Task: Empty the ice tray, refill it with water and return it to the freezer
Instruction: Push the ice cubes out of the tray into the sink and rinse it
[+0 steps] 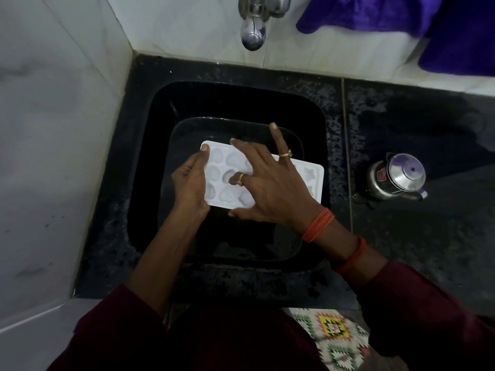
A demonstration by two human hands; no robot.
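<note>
A white ice tray (312, 176) with shaped cavities holding pale ice is held level over a black sink (160, 108). My left hand (191, 180) grips the tray's left end, thumb on the rim. My right hand (267, 183) lies spread across the top of the tray, one finger bent down into a cavity, the others straight, thumb at the near edge. The right hand hides the tray's middle.
A black square tub (187, 129) sits inside the sink under the tray. A chrome tap (253, 30) hangs above the sink's back edge. A steel kettle (399, 176) stands on the black counter at right. Purple cloth (428, 28) hangs at the back right; white tiled wall at left.
</note>
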